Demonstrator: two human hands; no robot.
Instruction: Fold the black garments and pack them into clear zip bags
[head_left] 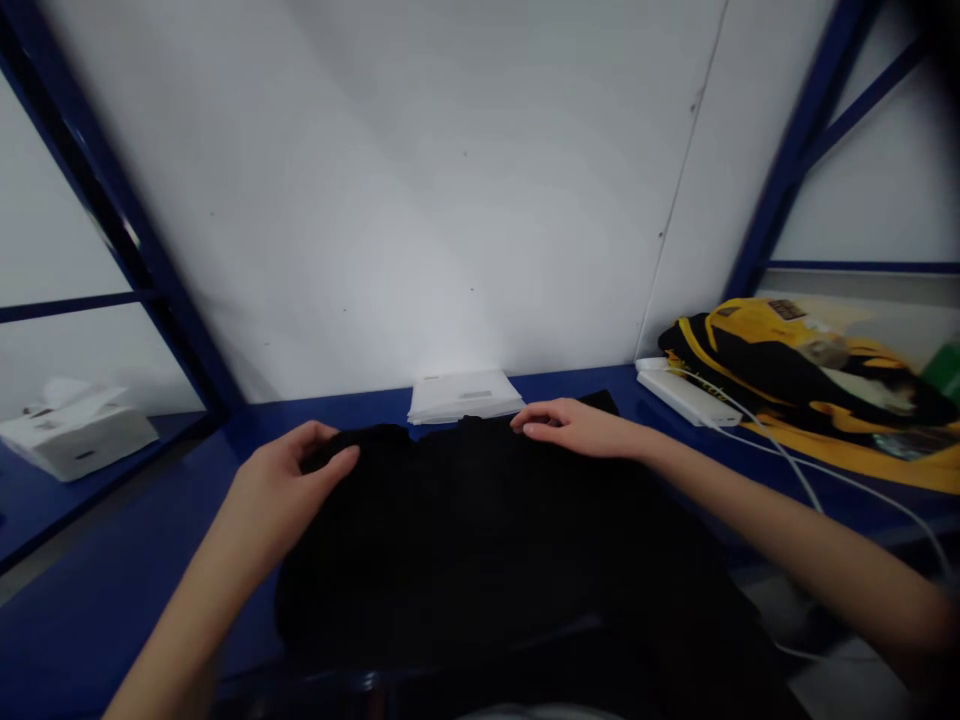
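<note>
A black cloth [465,530], which looks like a garment, lies spread over the blue table [142,530] and reaches down past its front edge. At the cloth's upper left corner is my left hand [281,490], its thumb and fingers bent around the edge with the fabric between them. My right hand [574,427] rests on the upper right part of the cloth, palm down, with its fingers lightly bent and apart. Dark folds hide the garment's details.
Behind the cloth lies a stack of white paper or packets [465,396] against the white wall [450,200]. A white power bank [688,396] with cables and a yellow and black bag [810,370] are at right. A tissue box [79,430] stands at left, beyond a blue frame post.
</note>
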